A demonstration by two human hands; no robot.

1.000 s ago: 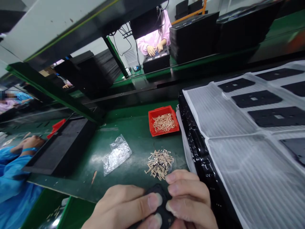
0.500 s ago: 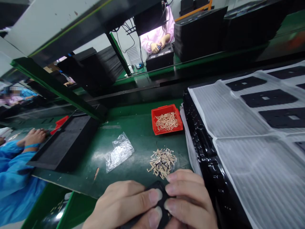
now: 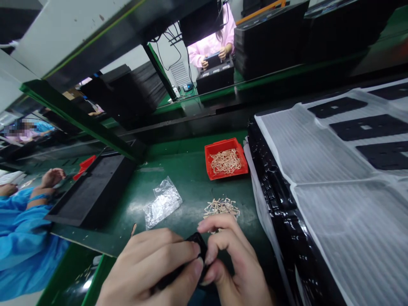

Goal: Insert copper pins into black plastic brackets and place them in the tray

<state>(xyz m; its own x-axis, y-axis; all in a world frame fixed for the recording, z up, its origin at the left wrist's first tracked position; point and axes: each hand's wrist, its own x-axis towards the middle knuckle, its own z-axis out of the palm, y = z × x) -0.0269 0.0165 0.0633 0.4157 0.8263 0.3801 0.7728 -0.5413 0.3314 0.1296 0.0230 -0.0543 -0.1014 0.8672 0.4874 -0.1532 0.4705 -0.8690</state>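
My left hand point(image 3: 149, 265) and my right hand point(image 3: 232, 259) both grip a small black part point(image 3: 198, 250) low in the view, and my fingers hide most of it. Its exact shape cannot be made out. My right fingertips pinch its far edge, and my left fingers wrap around its near side. Just beyond my right hand lies a loose pile of thin tan strips point(image 3: 221, 208) on the green bench top point(image 3: 188, 170). A red tray point(image 3: 214, 166) holds more of these strips.
A clear plastic bag point(image 3: 162, 203) lies left of the pile. Right of my hands, a black-edged tray with white ribbed liner point(image 3: 331, 170) holds several black flat pieces. A black foam tray point(image 3: 92, 191) stands at left, beside a co-worker's blue sleeve point(image 3: 25, 225). Another co-worker in pink point(image 3: 207, 53) works beyond.
My hands have turned the black part, and my right fingers have curled around its edge. My right hand now covers more of the strip pile. The view has shifted slightly.
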